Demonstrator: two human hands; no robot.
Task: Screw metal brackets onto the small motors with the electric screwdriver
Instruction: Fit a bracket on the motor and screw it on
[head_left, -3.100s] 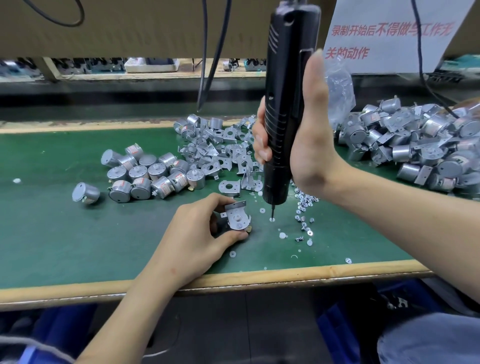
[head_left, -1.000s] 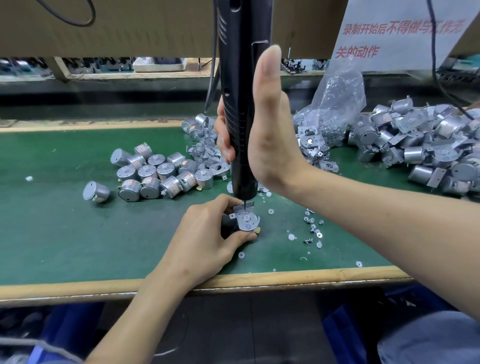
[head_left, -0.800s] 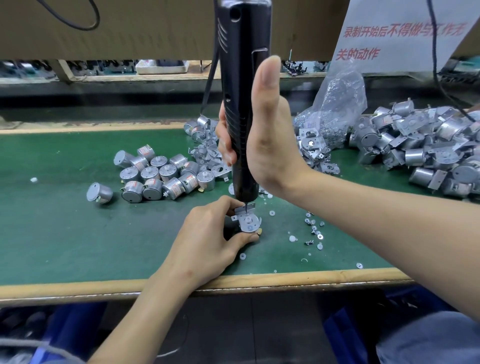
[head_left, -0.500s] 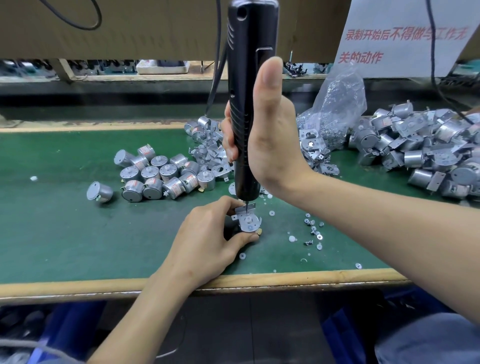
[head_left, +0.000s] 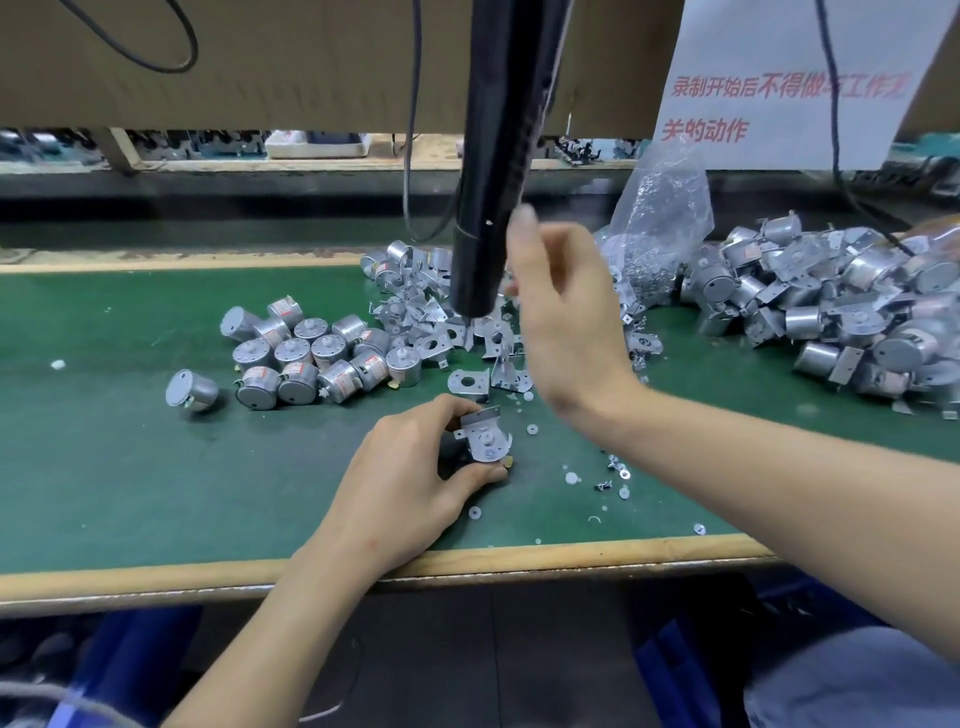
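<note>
At the tabletop's (head_left: 130, 467) front edge, fingers (head_left: 470, 474) of my left hand (head_left: 410, 483) pinch a bracket-capped motor (head_left: 485, 441) by its round sides — likely light, rigid, slippery, best gripped low on the can — while my right hand (head_left: 566, 322) hangs open beside the suspended electric screwdriver (head_left: 493, 156).

Bracket (head_left: 485, 434) of smooth, bright sheet metal; motors (head_left: 311, 353) in dull silvery metal cans; screwdriver (head_left: 493, 156) in black matt plastic; bench mat (head_left: 130, 467) green and matt; bench edge (head_left: 571, 553) bare wood; bag (head_left: 660, 218) clear, crinkled, glossy plastic; sign (head_left: 779, 62) white paper; panel (head_left: 285, 62) brown cardboard.
</note>
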